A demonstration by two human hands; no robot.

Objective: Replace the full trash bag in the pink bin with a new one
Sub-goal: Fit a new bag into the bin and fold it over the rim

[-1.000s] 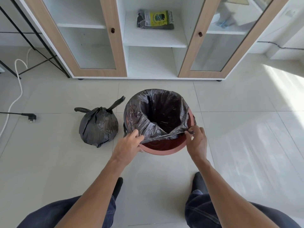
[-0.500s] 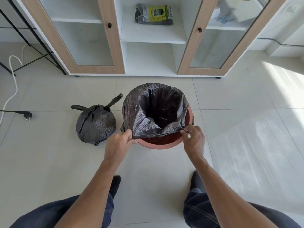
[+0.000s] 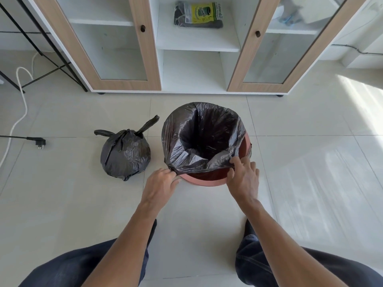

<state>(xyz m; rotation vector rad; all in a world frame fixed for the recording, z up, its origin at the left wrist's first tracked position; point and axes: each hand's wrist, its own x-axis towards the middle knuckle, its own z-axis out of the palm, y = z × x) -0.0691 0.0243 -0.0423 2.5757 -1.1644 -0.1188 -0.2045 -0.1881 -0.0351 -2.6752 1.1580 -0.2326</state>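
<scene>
The pink bin (image 3: 204,182) stands on the tiled floor in front of me, lined with a new black bag (image 3: 176,141) whose mouth is folded over the far and side rims. Its near edge hangs loose inside the near rim. My left hand (image 3: 160,186) pinches that edge at the bin's left front. My right hand (image 3: 243,177) grips the same edge at the right front. The full tied black bag (image 3: 125,154) sits on the floor to the left of the bin.
A white cabinet with wood-framed glass doors (image 3: 143,44) stands behind the bin, a pack of bin bags (image 3: 199,15) on its open middle shelf. A black plug (image 3: 39,140) and white cable (image 3: 20,96) lie on the floor far left. My knees fill the bottom.
Both hands have kept hold of the bag's near edge and shifted slightly along the rim. The bag's mouth now sits wider over the far and side rims.
</scene>
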